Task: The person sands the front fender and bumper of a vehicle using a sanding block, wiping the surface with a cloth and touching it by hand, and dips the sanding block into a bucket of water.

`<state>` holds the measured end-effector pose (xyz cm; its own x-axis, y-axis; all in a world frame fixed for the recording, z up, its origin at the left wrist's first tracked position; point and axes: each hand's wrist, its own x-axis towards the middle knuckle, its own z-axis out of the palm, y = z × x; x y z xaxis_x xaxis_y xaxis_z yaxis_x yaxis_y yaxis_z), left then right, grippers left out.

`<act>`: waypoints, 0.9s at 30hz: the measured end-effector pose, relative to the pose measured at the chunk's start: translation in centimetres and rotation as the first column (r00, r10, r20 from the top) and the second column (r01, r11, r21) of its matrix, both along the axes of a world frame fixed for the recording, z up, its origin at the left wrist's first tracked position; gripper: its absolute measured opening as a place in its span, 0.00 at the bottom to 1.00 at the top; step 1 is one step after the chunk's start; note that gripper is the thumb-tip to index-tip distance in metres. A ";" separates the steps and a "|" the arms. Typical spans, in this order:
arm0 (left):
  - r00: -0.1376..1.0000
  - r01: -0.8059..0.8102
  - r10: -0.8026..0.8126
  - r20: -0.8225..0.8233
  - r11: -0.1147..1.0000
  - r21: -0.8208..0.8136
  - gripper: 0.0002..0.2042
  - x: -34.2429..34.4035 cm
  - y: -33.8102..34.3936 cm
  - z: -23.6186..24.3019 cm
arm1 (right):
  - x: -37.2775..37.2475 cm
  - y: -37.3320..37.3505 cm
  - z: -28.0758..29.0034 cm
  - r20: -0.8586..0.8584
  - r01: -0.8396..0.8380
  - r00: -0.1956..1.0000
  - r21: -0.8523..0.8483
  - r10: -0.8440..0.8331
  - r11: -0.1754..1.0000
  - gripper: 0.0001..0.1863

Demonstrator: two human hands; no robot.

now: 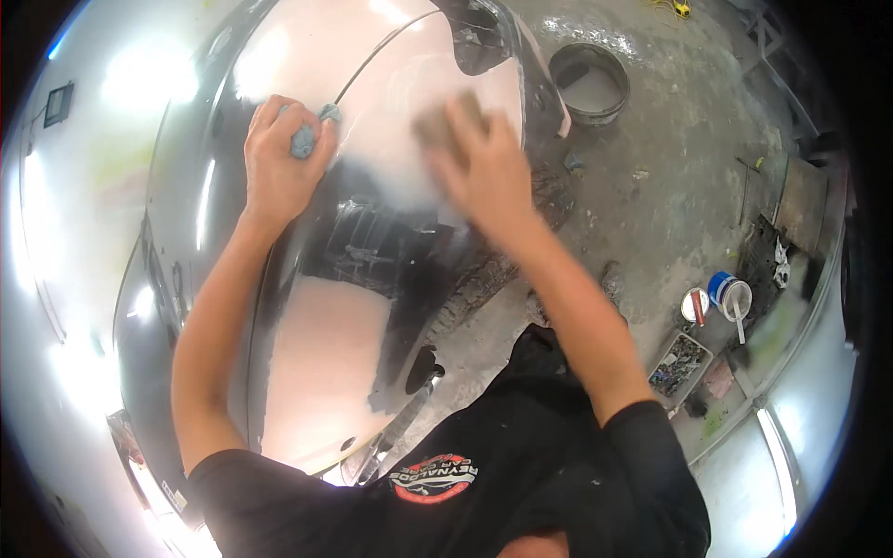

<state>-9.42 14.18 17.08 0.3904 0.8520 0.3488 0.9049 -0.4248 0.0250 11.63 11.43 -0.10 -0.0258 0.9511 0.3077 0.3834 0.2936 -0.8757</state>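
A black car body panel with broad pale pink patches (326,349) lies in front of me. My left hand (279,177) is closed around a crumpled light blue cloth or sponge (302,142), resting on the panel beside a dark curved seam. My right hand (493,181) is smeared by motion. It grips a flat brown-grey block (437,130), which looks like a sanding block and lies against the upper pink patch. The block's underside is hidden. Below it, the pink fades into bare, glossy black surface (367,242).
Beyond the car's right edge, a round black bucket (595,118) of cloudy liquid stands on the concrete floor (660,139). A tire (474,293) shows beneath the panel. Farther right are a blue can (730,290), a white lid (691,305) and a tray of small bits (698,375).
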 end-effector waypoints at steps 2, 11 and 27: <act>1.000 0.007 -0.007 0.014 1.000 -0.006 0.09 0.5 0.3 -0.3 | 1.2 5.7 0.3 -0.102 0.040 0.993 -0.115 -0.052 0.992 0.37; 1.000 -0.024 0.024 -0.008 1.000 0.011 0.10 -0.1 -0.3 0.3 | 0.6 -1.1 -2.4 -0.061 0.004 0.998 0.025 -0.003 1.000 0.37; 1.000 -0.023 0.023 -0.009 1.000 -0.017 0.10 0.6 0.6 -0.7 | 2.2 9.2 -2.2 -0.136 0.023 0.990 -0.063 -0.032 0.998 0.36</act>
